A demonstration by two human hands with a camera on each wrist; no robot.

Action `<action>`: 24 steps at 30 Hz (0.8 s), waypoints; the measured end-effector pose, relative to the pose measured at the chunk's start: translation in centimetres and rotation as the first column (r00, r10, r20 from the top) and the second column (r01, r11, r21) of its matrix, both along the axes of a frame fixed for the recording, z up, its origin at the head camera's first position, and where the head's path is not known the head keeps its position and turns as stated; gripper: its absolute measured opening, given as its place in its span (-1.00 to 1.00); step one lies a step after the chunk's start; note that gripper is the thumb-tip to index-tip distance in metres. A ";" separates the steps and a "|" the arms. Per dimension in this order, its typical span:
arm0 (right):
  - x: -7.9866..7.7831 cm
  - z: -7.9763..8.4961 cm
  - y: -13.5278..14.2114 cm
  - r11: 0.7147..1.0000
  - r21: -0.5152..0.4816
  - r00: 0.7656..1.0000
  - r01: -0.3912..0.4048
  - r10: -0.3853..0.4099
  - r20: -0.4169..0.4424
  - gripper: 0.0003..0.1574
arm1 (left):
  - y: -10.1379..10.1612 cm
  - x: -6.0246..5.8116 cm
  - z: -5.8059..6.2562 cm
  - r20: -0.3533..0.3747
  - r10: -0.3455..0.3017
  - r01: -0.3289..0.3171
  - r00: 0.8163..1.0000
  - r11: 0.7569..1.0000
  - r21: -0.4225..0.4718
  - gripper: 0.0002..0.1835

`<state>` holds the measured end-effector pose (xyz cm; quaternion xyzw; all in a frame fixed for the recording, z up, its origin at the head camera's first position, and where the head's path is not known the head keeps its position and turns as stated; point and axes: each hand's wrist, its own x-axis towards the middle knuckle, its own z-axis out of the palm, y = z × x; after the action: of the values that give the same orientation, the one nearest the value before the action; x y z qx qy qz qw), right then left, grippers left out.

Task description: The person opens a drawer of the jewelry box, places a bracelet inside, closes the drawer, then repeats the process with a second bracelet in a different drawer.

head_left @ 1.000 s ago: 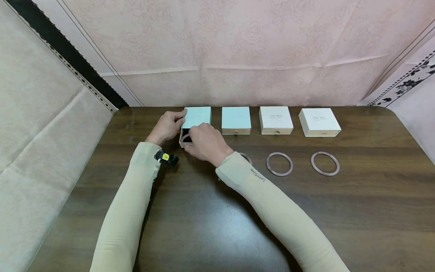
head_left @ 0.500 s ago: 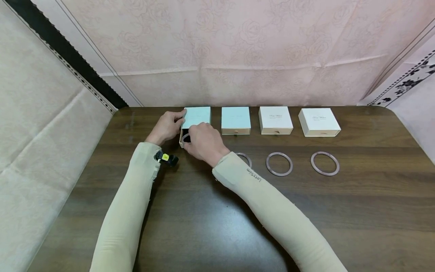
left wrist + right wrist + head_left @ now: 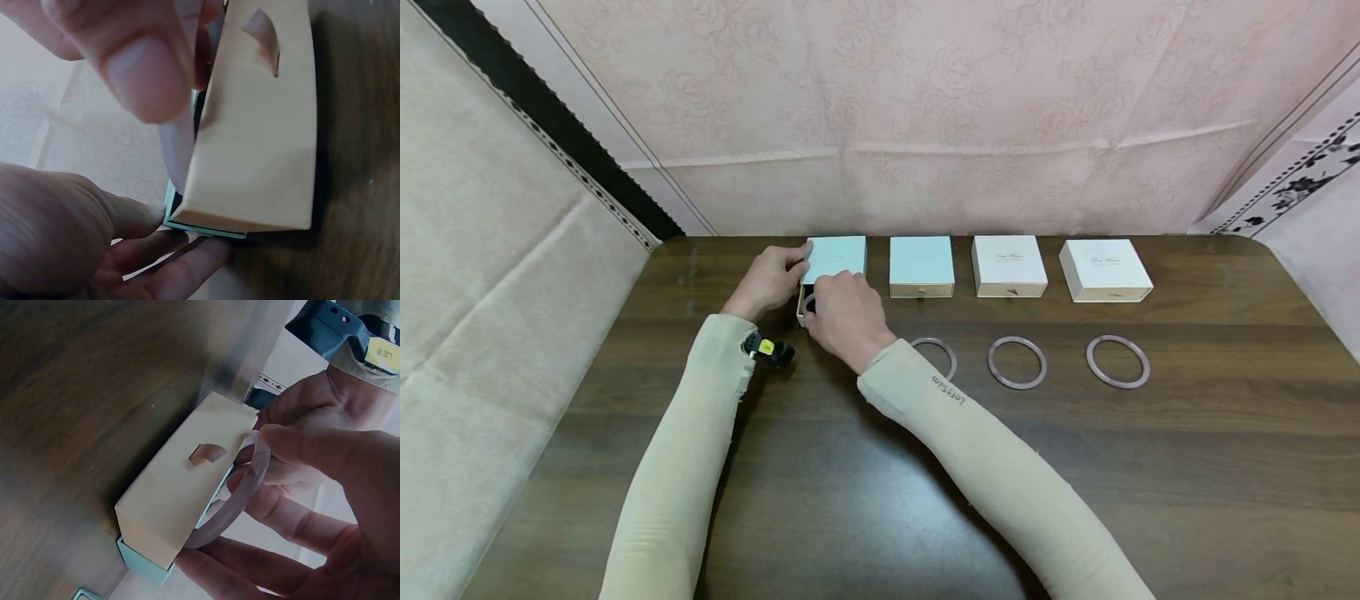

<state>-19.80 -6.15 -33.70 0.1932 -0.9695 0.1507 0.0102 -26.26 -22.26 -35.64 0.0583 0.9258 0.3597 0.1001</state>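
At the far left of the row, my left hand (image 3: pixel 767 279) holds the side of a turquoise drawer-style gift box (image 3: pixel 837 252). Its cream drawer (image 3: pixel 250 144) is pulled partway out at the front, with a small ribbon tab (image 3: pixel 209 453) on its face. My right hand (image 3: pixel 850 317) reaches over the drawer and pinches a pale lilac bangle (image 3: pixel 240 497) between thumb and fingers. One part of the bangle dips past the drawer's front wall, and the rest stands tilted above it. In the head view the right hand hides most of the drawer.
To the right stand another turquoise box (image 3: pixel 921 260) and two white boxes, one in the middle (image 3: pixel 1009 260) and one at the end (image 3: pixel 1105 265). Before them on the wooden table (image 3: pixel 850 517) lie three bangles: left (image 3: pixel 954 360), middle (image 3: pixel 1018 386) and right (image 3: pixel 1123 385).
My right wrist and forearm have swung slightly left, uncovering more of the nearest bangle on the table. The left hand keeps its place on the box.
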 end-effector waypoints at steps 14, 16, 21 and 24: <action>0.3 -0.3 -0.9 0.996 -0.055 0.997 0.073 -0.075 -0.027 -0.76 | 0.0 0.0 0.1 -0.008 -0.005 0.005 1.000 1.000 0.008 -0.49; 0.3 -0.4 -1.0 0.995 -0.066 0.996 0.081 -0.083 -0.026 -0.77 | 0.0 0.0 0.0 -0.006 -0.003 0.003 1.000 1.000 0.002 -0.49; 0.2 -0.5 -1.1 0.994 -0.066 0.994 0.091 -0.094 -0.047 -0.72 | 0.0 -0.1 0.0 -0.013 0.001 -0.001 1.000 1.000 0.001 -0.49; 0.0 -0.6 -1.2 0.993 -0.071 0.993 0.096 -0.101 -0.062 -0.67 | 0.0 -0.1 -0.1 -0.021 0.001 -0.001 1.000 1.000 0.000 -0.50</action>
<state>-19.76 -7.33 -34.30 0.1495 -0.9713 0.1765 0.0558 -26.34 -22.24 -35.72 0.0614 0.9269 0.3591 0.0903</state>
